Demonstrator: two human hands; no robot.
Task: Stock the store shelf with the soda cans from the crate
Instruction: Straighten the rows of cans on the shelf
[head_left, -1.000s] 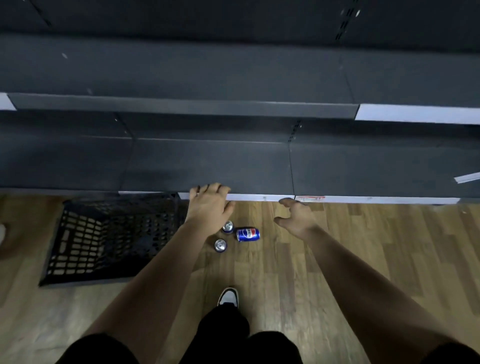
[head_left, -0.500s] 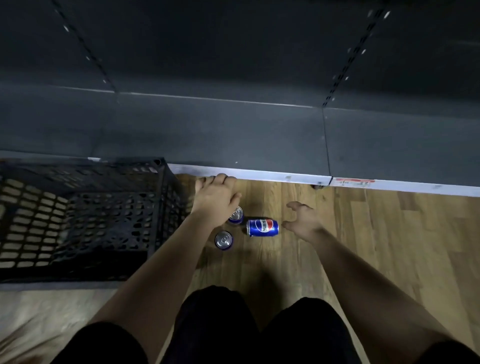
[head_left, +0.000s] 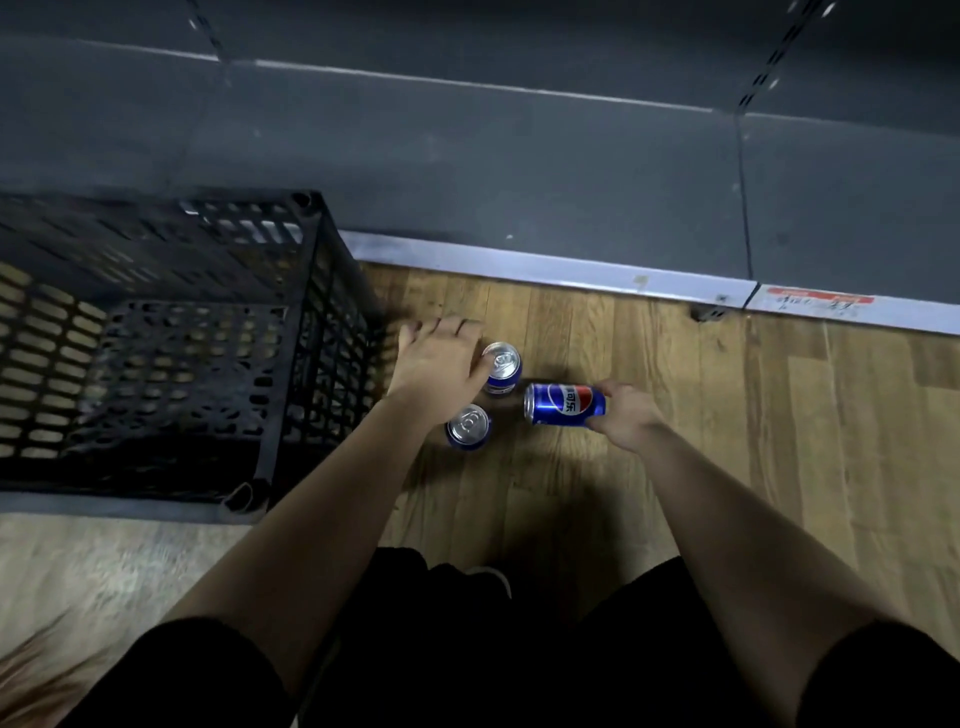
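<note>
Lying soda can (head_left: 563, 405) on wood floor (head_left: 675, 467), middle of frame: my right hand (head_left: 626, 413) wraps its end (label up). My left hand (head_left: 439, 364), fingers loose, thumb touching far upright can (head_left: 501, 364). Near upright can (head_left: 468, 426) stands near black crate (head_left: 332, 374) at left.

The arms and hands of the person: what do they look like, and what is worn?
Both forearms are bare. Short black sleeves cover the upper arms. The left hand and the right hand wear no gloves; no watch shows.
</note>
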